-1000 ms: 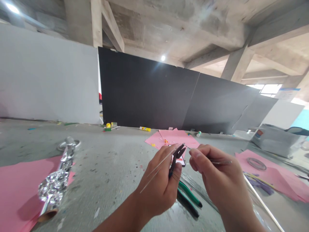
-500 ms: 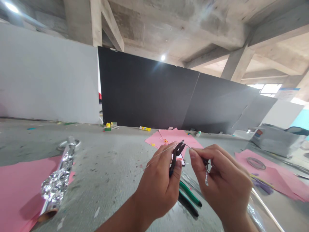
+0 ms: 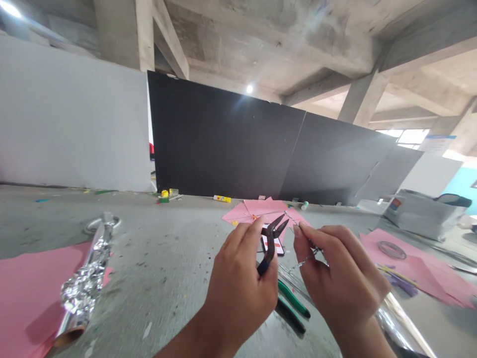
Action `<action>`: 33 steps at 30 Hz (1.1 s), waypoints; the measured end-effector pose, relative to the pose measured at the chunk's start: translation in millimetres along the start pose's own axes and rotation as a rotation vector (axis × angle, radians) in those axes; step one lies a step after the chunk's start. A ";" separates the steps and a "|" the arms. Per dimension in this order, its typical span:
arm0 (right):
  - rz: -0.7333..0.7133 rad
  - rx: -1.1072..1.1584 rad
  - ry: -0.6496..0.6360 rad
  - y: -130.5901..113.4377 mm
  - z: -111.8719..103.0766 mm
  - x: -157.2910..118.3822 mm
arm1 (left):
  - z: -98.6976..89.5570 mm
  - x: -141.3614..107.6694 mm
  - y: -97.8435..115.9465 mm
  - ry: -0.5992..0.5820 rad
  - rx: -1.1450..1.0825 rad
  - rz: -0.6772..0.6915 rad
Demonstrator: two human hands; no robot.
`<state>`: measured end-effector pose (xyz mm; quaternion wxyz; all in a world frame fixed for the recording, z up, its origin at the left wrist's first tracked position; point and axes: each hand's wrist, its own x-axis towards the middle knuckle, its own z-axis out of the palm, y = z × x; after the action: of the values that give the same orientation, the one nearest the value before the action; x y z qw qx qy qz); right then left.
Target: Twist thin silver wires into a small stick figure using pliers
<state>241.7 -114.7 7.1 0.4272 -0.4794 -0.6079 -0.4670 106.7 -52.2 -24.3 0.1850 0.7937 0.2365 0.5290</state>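
My left hand (image 3: 242,271) is closed around a pair of pliers (image 3: 271,241) with dark jaws, which stand apart and point up to the right. Just right of them, my right hand (image 3: 339,271) pinches a twisted silvery wire (image 3: 292,218) between thumb and fingertips. The wire's upper end rises past the jaws, and a thin strand runs left from it over the pink paper. More twisted wire hangs in a loop below my right fingers. Beneath my hands, green-and-black handles (image 3: 294,301) of another tool lie on the table.
A phone (image 3: 275,245) lies behind the pliers on pink paper (image 3: 238,211). A foil roll (image 3: 80,288) sits at the left on more pink paper. To the right are a wire coil (image 3: 392,250) and a grey box (image 3: 428,214). A glue stick (image 3: 222,199) lies near the black panel (image 3: 227,139).
The pliers' jaws have opened and come off the wire, dropping slightly below it. The wire has turned in my right hand, so its hanging loop now reaches left.
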 end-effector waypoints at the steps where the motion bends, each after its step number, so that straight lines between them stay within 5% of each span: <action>1: 0.001 -0.004 0.014 0.2 0.8 0.1 | 0.1 0.1 -0.3 0.018 0.019 -0.015; 14: 0.024 0.025 0.070 -0.6 4.8 -0.5 | 1.7 2.1 -6.9 0.102 0.151 0.064; 33: 0.030 0.045 0.011 4.0 4.5 -0.9 | -5.2 6.3 -11.5 0.053 0.281 0.121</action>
<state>245.4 -110.1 6.0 0.4483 -0.4763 -0.6085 -0.4494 101.9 -39.0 -23.9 0.0335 0.8103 0.2649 0.5217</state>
